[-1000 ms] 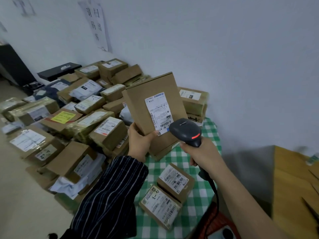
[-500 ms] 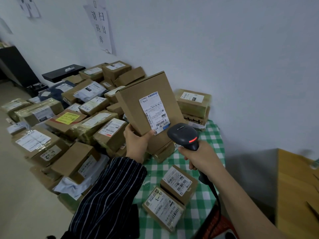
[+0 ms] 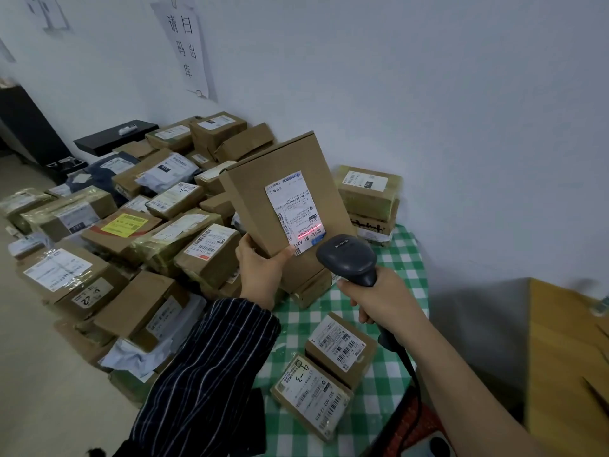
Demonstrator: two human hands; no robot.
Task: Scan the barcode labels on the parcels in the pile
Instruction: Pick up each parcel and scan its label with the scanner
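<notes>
Parcel (image 3: 276,192) held upright over table (image 3: 405,258) edge beside pile (image 3: 131,225); left hand (image 3: 260,272) grip curled round its lower corner. Scanner (image 3: 346,255) in right hand (image 3: 379,301), grip wrapped round handle. Red beam (image 3: 308,233) crosses label (image 3: 293,209). Scan apparently under way. Next: confirm read, set aside, fetch another.

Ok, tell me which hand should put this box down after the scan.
Left. The left hand grips the box by its lower edge; the right hand is full with the scanner.

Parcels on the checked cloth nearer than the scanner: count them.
2: a brown parcel beside the right forearm, and the 4-3 parcel just nearer. Others may be hidden.
</notes>
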